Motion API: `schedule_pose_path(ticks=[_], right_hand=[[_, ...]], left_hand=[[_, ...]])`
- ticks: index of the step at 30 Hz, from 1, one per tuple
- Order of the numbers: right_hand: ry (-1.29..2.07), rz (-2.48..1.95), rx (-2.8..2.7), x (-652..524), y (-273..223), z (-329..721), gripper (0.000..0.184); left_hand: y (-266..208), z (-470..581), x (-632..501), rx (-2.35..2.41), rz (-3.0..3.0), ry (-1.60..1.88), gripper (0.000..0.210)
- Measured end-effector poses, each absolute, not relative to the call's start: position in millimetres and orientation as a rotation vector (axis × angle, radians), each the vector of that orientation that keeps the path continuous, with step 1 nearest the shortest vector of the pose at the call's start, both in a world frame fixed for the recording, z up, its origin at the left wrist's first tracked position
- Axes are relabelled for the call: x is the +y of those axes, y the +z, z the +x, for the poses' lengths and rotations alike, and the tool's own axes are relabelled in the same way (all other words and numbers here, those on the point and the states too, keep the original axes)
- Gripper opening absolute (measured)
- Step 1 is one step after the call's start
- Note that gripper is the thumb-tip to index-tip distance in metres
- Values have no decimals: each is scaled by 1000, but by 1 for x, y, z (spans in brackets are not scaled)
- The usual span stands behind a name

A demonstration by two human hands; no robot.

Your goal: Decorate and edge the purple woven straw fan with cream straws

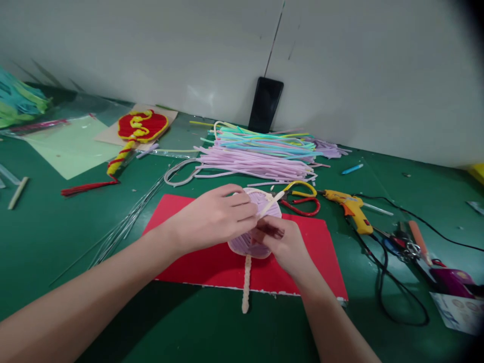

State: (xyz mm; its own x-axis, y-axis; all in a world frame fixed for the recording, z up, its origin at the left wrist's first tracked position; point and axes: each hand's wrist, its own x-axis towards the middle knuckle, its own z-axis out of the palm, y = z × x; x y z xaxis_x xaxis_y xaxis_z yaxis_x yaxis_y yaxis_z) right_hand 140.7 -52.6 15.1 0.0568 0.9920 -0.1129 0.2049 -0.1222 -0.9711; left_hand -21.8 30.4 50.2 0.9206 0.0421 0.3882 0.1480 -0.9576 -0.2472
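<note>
A small round fan point(247, 245), filled with lilac pipe cleaners and edged in cream, lies on a red board point(212, 267). Its twisted cream handle point(246, 287) points toward me past the board's front edge. My left hand point(223, 217) rests over the fan's left side, fingers bent and closed together, their tips partly hidden. From the right, my right hand point(283, 242) reaches onto the fan with thumb and fingers pinched. A loose cream pipe cleaner point(271, 203) slants up from between the hands; its lower end is hidden by the fingers.
Scissors point(302, 198) with yellow and red handles lie beside a yellow glue gun point(350, 206) and its black cable. Behind are bundled pipe cleaners point(257, 161) and a leaning phone point(266, 103). Wires point(128, 222) and a red-yellow fan point(142, 126) lie left.
</note>
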Motion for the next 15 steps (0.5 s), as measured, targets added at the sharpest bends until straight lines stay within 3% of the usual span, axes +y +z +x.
schedule_pose_path(ticks=[15], right_hand=[[1083, -1474, -1024, -51, 11, 136, 15]], left_hand=[[47, -19, 21, -643, -3022, -624, 18]])
